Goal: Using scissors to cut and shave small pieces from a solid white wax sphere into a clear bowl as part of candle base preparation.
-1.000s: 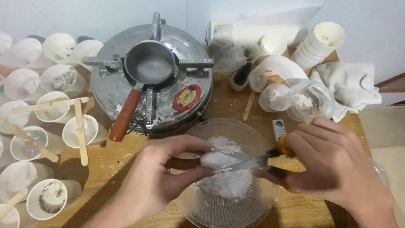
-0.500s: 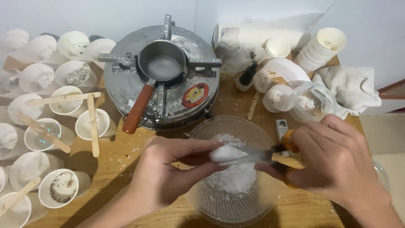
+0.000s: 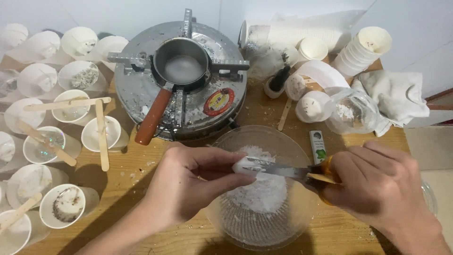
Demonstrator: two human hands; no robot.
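Note:
My left hand [image 3: 188,184] pinches a small white waxy chunk [image 3: 241,165] between thumb and fingers over a clear plastic bowl [image 3: 278,141]. My right hand [image 3: 373,184] grips the orange handle of a knife [image 3: 283,170], whose blade lies across the chunk. White shavings [image 3: 262,191] are heaped inside the bowl beneath both hands. The bowl stands on a wooden table [image 3: 122,174].
A round metal stove [image 3: 198,101] carries a small steel pot with a brown handle [image 3: 152,117]. Several white paper cups with wooden sticks [image 3: 101,134] crowd the left. Stacked cups [image 3: 363,52], a clear jar [image 3: 351,113] and a white cloth [image 3: 396,97] sit at the right.
The knife blade has shifted left across the white chunk, and my right hand has dropped slightly lower and to the right. The left hand keeps holding the chunk.

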